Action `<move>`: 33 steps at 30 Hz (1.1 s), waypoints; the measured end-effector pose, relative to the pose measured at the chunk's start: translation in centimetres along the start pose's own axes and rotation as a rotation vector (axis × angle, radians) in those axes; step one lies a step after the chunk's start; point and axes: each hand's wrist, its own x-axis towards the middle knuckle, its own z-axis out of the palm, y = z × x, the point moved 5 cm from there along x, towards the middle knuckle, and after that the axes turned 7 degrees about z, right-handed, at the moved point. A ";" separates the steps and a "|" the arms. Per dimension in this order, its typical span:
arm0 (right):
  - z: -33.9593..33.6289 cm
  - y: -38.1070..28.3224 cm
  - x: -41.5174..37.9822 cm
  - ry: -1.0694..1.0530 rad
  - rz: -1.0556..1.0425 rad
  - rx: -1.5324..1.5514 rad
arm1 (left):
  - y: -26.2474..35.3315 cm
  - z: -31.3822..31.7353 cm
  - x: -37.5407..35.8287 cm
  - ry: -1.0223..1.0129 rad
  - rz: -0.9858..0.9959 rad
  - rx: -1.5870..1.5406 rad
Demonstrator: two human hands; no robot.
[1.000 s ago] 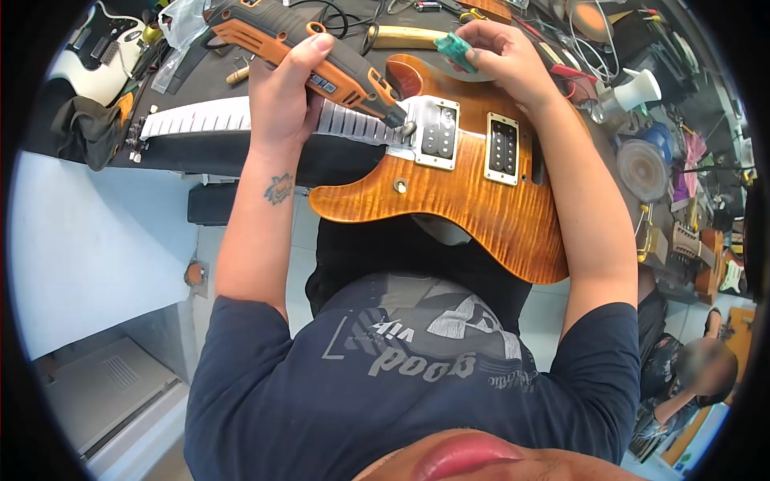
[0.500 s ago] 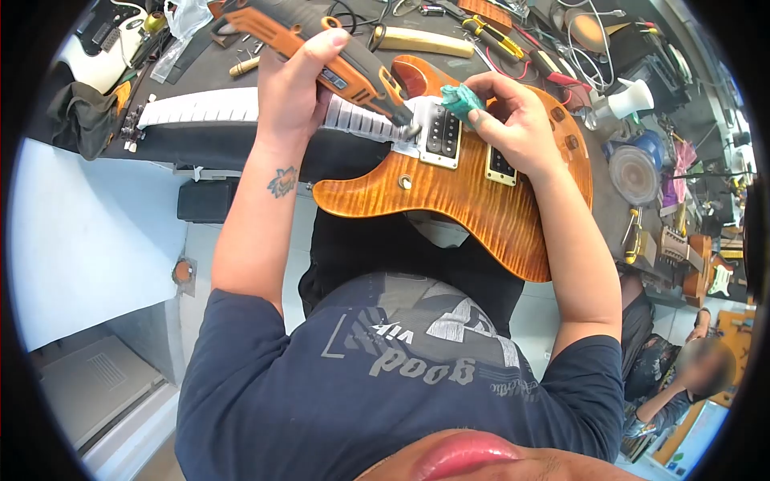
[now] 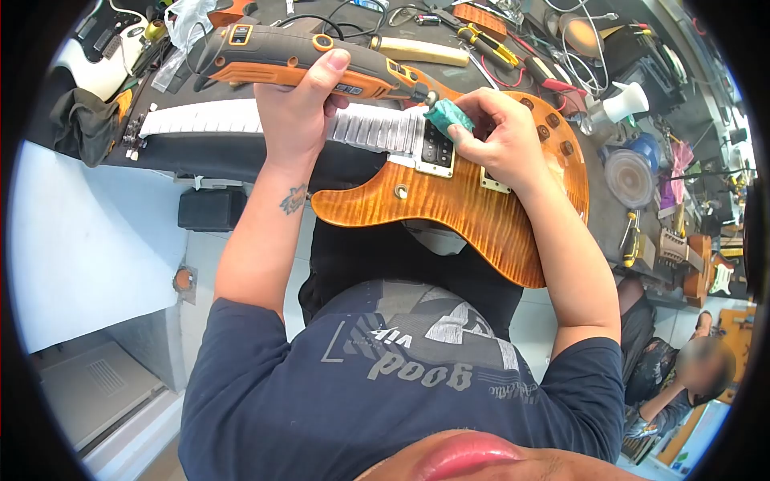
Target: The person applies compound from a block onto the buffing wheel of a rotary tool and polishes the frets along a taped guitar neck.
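Observation:
My left hand (image 3: 301, 112) is closed round an orange and black rotary tool (image 3: 277, 58), which lies nearly level above the guitar's neck. The tool's tip meets, or nearly meets, a green lump (image 3: 451, 119) pinched in my right hand (image 3: 505, 140) over the black pickup. Below both hands lies an amber flame-top electric guitar (image 3: 457, 212), its neck pointing left. White tape strips cover the fretboard (image 3: 204, 117). Whether tip and lump actually touch is too small to tell.
Pliers (image 3: 491, 44), a pale curved handle-like piece (image 3: 421, 51), cables and a clear round container (image 3: 630, 178) crowd the dark bench. A white guitar body (image 3: 108, 60) is at upper left. Another person (image 3: 682, 377) sits at lower right.
The rotary tool has swung from a steep slant to nearly level, its tip moving up from beside the pickup to the green lump. My right hand has shifted slightly left and down.

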 end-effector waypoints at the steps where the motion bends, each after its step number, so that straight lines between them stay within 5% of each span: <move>1: 0.0 -0.1 0.0 0.003 -0.013 -0.026 | -0.1 0.0 0.0 0.000 -0.004 0.008; 16: 0.0 -1.0 0.0 0.031 -0.082 -0.161 | -0.3 -0.3 0.2 -0.009 -0.011 -0.024; 22: 0.2 0.9 0.1 0.043 -0.007 0.060 | -0.5 -1.5 0.9 0.200 -0.038 -0.152; 26: -0.2 1.4 0.3 0.070 -0.017 0.139 | -0.3 -2.3 1.4 0.038 -0.087 -0.038; 33: -0.1 2.1 0.3 0.049 -0.006 0.207 | -0.9 -1.9 1.6 0.036 -0.071 0.042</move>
